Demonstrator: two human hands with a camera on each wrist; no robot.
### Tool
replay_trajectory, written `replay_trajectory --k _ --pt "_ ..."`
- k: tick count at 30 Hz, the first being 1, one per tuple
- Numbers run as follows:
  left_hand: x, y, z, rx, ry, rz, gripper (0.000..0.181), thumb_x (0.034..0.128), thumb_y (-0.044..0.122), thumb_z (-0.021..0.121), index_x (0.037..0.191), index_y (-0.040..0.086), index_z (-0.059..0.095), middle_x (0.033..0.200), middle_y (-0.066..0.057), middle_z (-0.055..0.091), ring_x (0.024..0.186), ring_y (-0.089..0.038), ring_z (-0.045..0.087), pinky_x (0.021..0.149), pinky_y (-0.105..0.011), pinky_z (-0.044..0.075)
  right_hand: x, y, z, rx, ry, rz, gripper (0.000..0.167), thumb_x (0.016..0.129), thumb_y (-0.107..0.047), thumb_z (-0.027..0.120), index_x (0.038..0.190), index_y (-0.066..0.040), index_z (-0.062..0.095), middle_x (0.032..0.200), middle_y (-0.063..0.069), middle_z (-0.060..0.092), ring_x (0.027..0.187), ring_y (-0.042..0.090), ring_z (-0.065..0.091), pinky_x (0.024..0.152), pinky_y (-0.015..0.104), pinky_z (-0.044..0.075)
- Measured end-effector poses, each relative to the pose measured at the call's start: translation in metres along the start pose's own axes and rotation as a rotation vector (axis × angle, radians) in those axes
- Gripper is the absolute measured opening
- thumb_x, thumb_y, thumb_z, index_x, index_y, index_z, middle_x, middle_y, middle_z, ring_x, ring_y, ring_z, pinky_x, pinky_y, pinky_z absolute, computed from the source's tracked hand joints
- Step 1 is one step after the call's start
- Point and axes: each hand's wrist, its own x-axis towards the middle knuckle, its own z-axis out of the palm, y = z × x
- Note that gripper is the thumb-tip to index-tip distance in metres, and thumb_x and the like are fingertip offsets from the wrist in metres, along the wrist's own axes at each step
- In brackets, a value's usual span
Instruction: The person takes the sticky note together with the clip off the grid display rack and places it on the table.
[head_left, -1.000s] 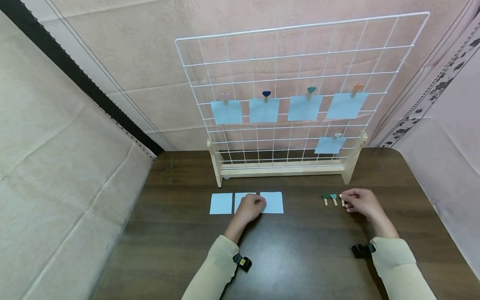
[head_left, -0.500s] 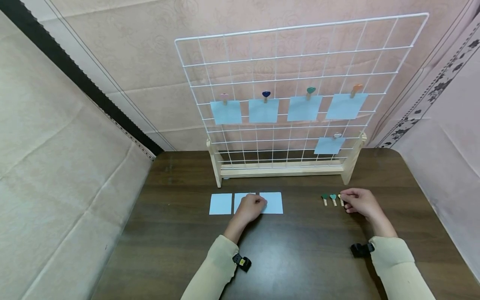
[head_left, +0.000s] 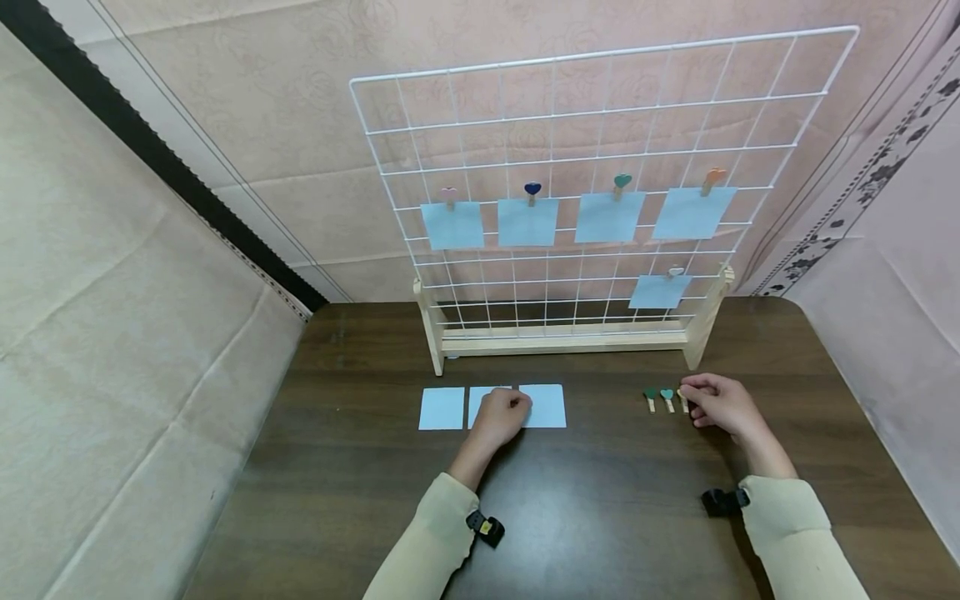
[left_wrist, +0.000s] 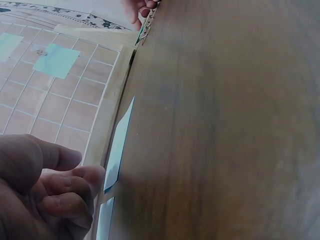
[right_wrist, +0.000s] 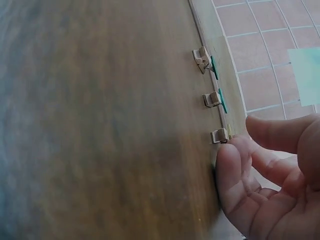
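Observation:
Three light-blue cards lie in a row on the table: the left card [head_left: 442, 408], the middle card [head_left: 487, 392] and the right card [head_left: 549, 406]. My left hand [head_left: 500, 417] is over the middle card and the near edge of the right one, fingers loosely bent, nothing visible in them; whether it touches a card I cannot tell. Three small heart-topped clips stand to the right: dark green [head_left: 650, 400], teal [head_left: 667, 400] and yellow [head_left: 683, 401]. Beside the yellow clip [right_wrist: 220, 135] is my right hand [right_wrist: 270, 175], its thumb apart from the bent fingers, not gripping it.
A white wire grid [head_left: 577, 158] in a wooden stand [head_left: 562, 342] rises at the table's back. Several blue cards hang on it from clips, four in an upper row and one card [head_left: 660, 292] lower right. Pale cloth [head_left: 150, 333] surrounds the table [head_left: 585, 508].

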Motion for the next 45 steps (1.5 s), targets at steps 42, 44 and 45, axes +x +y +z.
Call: replay_trajectory --k 42,44,45 --pt "0.028 0.046 0.028 -0.005 0.041 0.097 0.028 0.1067 0.022 0.062 0.124 0.005 0.075 0.115 -0.004 0.076 0.115 -0.023 0.068 0.096 -0.041 0.054 0.014 -0.059 -0.013 -0.037 0.233 -0.246 0.044 0.109 -0.026 0.062 0.130 0.013 0.064 0.090 0.011 0.068 0.066 0.008 0.066 0.062 0.027 0.061" --pt "0.030 0.049 0.028 -0.015 0.040 0.103 0.027 0.1065 0.022 0.063 0.123 0.006 0.075 0.113 -0.002 0.076 0.113 -0.022 0.068 0.095 -0.039 0.055 0.016 -0.064 -0.015 -0.023 0.238 -0.249 0.044 0.109 -0.027 0.062 0.130 0.012 0.064 0.088 0.010 0.070 0.066 0.009 0.066 0.061 0.026 0.059" --pt "0.031 0.051 0.029 -0.023 0.041 0.106 0.026 0.1063 0.022 0.063 0.122 0.006 0.076 0.111 -0.002 0.076 0.112 -0.022 0.068 0.094 -0.038 0.055 0.016 -0.066 -0.015 -0.014 0.239 -0.251 0.045 0.109 -0.027 0.062 0.130 0.012 0.063 0.088 0.010 0.070 0.066 0.011 0.066 0.061 0.027 0.059"
